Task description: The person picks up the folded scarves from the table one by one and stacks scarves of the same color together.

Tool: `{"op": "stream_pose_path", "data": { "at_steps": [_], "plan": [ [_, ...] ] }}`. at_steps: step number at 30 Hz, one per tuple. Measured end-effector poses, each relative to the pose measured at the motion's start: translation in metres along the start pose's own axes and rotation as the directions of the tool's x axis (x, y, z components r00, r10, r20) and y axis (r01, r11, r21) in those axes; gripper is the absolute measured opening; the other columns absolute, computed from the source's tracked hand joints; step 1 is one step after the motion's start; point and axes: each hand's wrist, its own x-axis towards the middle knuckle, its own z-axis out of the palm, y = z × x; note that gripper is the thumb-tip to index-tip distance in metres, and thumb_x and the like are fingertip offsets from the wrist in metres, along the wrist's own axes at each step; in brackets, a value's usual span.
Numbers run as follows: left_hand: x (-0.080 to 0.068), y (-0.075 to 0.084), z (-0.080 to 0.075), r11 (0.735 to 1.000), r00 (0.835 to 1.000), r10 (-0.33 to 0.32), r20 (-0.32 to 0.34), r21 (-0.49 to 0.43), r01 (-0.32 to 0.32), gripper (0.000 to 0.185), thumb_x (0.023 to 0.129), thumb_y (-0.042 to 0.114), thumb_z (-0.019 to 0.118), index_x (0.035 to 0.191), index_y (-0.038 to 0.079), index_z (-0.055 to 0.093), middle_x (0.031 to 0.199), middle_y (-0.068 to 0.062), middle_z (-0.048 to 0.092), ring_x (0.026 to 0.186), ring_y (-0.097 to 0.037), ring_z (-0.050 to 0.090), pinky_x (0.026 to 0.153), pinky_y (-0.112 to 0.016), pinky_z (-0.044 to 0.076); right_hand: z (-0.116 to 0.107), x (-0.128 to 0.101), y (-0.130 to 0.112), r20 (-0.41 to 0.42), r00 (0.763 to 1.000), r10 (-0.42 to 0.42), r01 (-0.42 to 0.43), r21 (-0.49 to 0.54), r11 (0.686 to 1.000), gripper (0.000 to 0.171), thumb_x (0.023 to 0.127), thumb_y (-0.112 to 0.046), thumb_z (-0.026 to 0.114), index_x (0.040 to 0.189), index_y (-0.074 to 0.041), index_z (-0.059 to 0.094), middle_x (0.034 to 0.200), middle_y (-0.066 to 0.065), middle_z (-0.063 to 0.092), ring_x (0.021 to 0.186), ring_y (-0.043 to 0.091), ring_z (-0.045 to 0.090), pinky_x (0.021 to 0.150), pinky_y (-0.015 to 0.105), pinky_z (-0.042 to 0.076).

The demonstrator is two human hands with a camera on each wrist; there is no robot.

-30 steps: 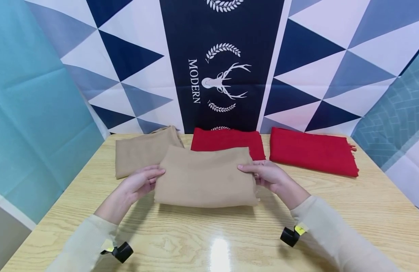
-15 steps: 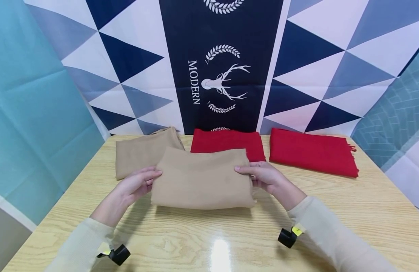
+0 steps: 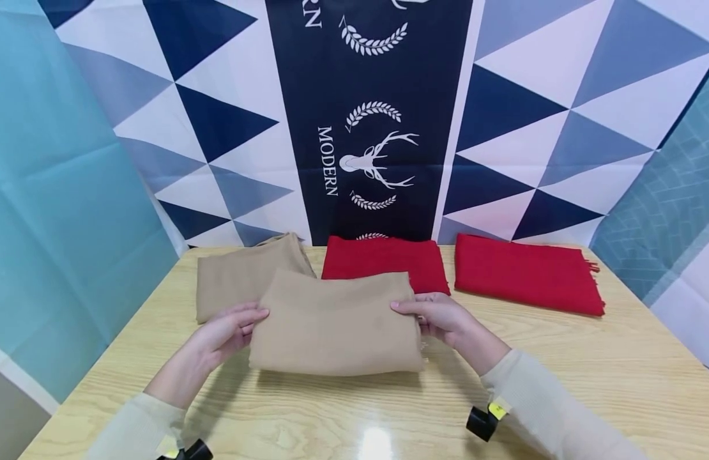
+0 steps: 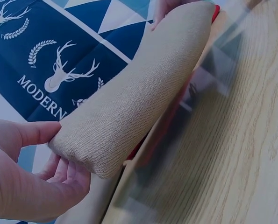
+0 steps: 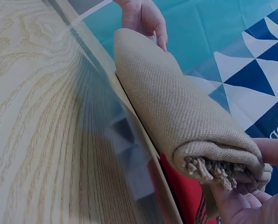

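A folded beige scarf is held up over the table between both hands, tilted so its broad face shows in the head view. My left hand pinches its left end, thumb on top and fingers beneath. At the other end my right hand grips it the same way. In the right wrist view, fringe pokes out of the folded layers by the right hand. The left wrist view shows a smooth folded edge on the beige scarf. Its shadow falls on the wood below.
Along the back of the wooden table lie another folded beige scarf at left, a folded red scarf in the middle, partly hidden, and a fringed red scarf at right. A patterned cloth hangs behind.
Both hands have shifted slightly left with the beige scarf, keeping their grip. The head view has tilted up, so everything sits lower. The scarves at the back have stayed put.
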Motion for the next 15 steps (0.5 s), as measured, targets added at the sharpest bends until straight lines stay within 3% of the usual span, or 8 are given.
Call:
{"op": "stream_pose_path", "data": {
  "at_steps": [5,15],
  "plan": [
    [-0.0017,-0.0039,-0.0029,1.0,1.0,-0.003,-0.014,0.014,0.003,0.012,0.096,0.011,0.054,0.108,0.012,0.049,0.09,0.014,0.068,0.085,0.001,0.065,0.079,-0.019,0.052,0.0021,0.0008,0.0009,-0.008,1.0,0.007,-0.007,-0.012,1.0,0.027,0.089,-0.022,0.066,0.109,-0.003,0.066,0.08,-0.008,0.073,0.074,0.005,0.07,0.072,0.022,0.057],
    [-0.0071,-0.0043,-0.0067,1.0,1.0,0.003,-0.018,0.005,-0.003,0.006,0.096,0.011,0.054,0.097,0.017,0.054,0.087,0.015,0.067,0.082,0.002,0.064,0.078,-0.018,0.051,0.0076,0.0019,0.0021,-0.012,1.0,0.011,-0.011,-0.012,1.0,0.027,0.089,-0.02,0.066,0.109,-0.002,0.065,0.079,-0.008,0.073,0.074,0.006,0.07,0.072,0.023,0.057]
  ]
}}
